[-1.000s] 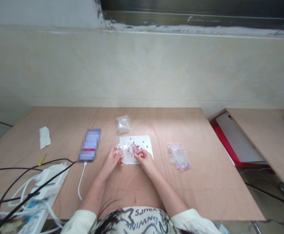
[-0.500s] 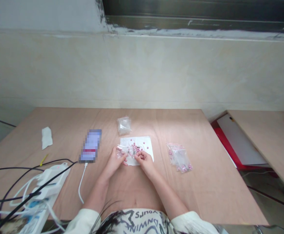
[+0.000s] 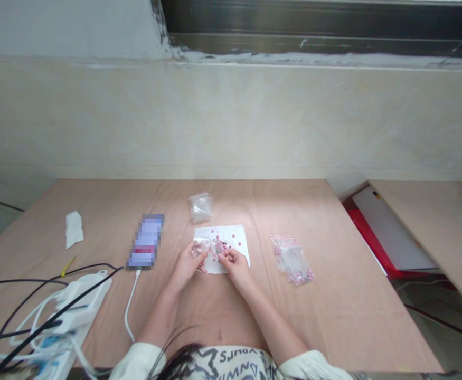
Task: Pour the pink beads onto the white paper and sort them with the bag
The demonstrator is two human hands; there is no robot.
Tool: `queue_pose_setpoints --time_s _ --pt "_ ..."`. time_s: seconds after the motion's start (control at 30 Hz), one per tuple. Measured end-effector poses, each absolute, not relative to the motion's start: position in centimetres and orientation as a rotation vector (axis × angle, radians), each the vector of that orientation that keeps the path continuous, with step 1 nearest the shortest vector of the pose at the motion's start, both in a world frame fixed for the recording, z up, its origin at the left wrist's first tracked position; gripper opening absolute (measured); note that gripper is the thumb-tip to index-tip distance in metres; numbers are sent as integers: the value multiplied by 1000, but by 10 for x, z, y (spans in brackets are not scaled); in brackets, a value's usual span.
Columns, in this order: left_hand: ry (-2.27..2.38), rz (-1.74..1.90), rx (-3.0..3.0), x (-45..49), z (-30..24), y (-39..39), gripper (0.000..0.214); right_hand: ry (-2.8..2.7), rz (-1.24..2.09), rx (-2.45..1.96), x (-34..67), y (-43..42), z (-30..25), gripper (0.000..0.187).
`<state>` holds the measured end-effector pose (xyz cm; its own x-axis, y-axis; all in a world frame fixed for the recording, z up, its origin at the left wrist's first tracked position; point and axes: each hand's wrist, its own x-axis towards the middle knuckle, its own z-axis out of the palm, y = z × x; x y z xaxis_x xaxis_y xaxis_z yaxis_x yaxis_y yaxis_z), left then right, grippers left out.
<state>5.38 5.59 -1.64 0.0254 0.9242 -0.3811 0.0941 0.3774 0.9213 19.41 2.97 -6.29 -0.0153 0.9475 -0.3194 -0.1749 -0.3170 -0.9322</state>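
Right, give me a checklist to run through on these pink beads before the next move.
1. Clear zip bag gripped in the left hand: ok.
2. Right hand holding a bead between its fingers: cannot tell, the fingers hide it.
3. Mouth of the clear zip bag open: cannot tell, too small to see.
4. Loose pink beads lying on the white paper sheet: ok.
5. Bundle of zip bags with pink beads on the wooden table, apart from the paper: ok.
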Motion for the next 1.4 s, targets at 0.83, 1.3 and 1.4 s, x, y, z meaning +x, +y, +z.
queue_pose_setpoints --time_s 0.83,1.3,1.4 --pt "1397 695 1128 60 -25 60 23 -865 1531 -1306 193 31 -61 28" --pt "1408 608 1247 58 -12 61 32 -844 1516 -1296 193 31 -68 27" --pt "1411 634 1192 59 -11 62 29 -824 1537 -1280 193 30 -68 27"
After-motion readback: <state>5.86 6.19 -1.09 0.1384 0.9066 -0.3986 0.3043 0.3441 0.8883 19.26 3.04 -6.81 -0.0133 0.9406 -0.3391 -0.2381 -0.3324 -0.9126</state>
